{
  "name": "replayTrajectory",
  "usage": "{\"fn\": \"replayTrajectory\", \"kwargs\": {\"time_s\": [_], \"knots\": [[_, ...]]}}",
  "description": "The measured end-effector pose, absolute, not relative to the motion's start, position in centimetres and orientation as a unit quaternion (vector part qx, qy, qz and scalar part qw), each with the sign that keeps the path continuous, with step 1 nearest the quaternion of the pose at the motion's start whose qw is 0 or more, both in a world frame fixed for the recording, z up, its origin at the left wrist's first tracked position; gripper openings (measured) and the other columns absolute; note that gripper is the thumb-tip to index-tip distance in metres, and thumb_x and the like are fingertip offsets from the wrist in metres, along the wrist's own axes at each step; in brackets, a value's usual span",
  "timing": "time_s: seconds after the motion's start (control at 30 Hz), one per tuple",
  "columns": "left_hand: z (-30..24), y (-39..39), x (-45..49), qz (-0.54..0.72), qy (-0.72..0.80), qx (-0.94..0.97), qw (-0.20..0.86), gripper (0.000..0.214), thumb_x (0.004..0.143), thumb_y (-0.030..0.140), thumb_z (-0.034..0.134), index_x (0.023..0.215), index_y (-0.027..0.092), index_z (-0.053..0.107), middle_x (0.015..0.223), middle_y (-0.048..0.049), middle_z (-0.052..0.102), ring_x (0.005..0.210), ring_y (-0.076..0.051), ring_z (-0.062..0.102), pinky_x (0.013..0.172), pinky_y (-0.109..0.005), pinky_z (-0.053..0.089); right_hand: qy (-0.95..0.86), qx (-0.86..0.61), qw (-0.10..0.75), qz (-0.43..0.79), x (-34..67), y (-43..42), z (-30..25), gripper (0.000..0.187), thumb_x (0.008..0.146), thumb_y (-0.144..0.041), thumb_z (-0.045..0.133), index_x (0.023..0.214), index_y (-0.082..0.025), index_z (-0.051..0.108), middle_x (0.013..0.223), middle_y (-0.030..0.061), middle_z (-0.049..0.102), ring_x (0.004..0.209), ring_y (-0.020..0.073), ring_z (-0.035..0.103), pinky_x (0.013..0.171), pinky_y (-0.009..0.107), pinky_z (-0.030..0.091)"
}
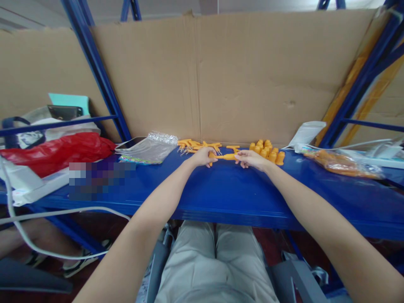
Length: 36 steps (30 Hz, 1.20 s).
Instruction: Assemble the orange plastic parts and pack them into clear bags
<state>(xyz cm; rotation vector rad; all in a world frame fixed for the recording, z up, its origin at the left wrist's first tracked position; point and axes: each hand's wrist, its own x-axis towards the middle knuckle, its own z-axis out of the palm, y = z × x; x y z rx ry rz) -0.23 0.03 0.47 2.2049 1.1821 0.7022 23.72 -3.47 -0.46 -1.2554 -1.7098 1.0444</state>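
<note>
Between my two hands, just above the blue tabletop, an orange plastic piece (pixel 227 156) lies sideways, with a thin left part and a thicker right part. My left hand (pixel 203 157) is closed around its left end. The fingers of my right hand (pixel 250 159) pinch the other end. Behind my left hand sits a pile of orange branched pieces (pixel 189 145), some with small metal chains. A single orange branched piece (pixel 232 148) lies behind the held one. Several orange cup-like pieces (pixel 265 149) stand grouped beside my right hand. The exact kind of these pieces is too small to tell.
A clear plastic bag (pixel 151 149) lies left of the pile. Further left are a red plastic bag (pixel 63 151) and a white power strip (pixel 41 185). At right, a bag of orange parts (pixel 344 164) rests on the blue table (pixel 227 198). Cardboard (pixel 252 75) walls the back.
</note>
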Motion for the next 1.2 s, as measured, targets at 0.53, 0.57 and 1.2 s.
{"fn": "replayTrajectory", "kwargs": {"time_s": [0.53, 0.57, 1.2], "knots": [[0.6, -0.5, 0.2, 0.276, 0.443, 0.811, 0.266, 0.020, 0.077, 0.011, 0.071, 0.094, 0.010, 0.060, 0.058, 0.0045, 0.058, 0.045, -0.008, 0.058, 0.047, -0.020, 0.052, -0.665, -0.512, 0.371, 0.397, 23.1, -3.9, -0.3, 0.044, 0.082, -0.052, 0.064, 0.059, -0.017, 0.054, 0.050, 0.0024, 0.057, 0.040, 0.0072, 0.043, 0.039, 0.022, 0.030], [0.6, -0.5, 0.2, 0.279, 0.440, 0.811, 0.267, 0.020, 0.077, 0.011, 0.071, 0.094, 0.011, 0.060, 0.057, 0.0048, 0.058, 0.045, -0.008, 0.057, 0.047, -0.020, 0.052, -0.662, -0.513, 0.373, 0.399, 23.1, -3.9, -0.3, 0.045, 0.083, -0.053, 0.064, 0.058, -0.017, 0.054, 0.049, 0.0025, 0.056, 0.040, 0.0073, 0.042, 0.038, 0.022, 0.030], [0.6, -0.4, 0.0, 0.276, 0.433, 0.811, 0.280, 0.017, 0.080, 0.012, 0.069, 0.093, 0.012, 0.058, 0.059, 0.0047, 0.059, 0.047, -0.008, 0.059, 0.047, -0.019, 0.053, -0.646, -0.473, 0.396, 0.449, 23.4, -3.8, -0.2, 0.017, 0.080, -0.031, 0.072, 0.084, -0.016, 0.064, 0.074, 0.0041, 0.070, 0.046, 0.0064, 0.052, 0.039, 0.018, 0.035]]}}
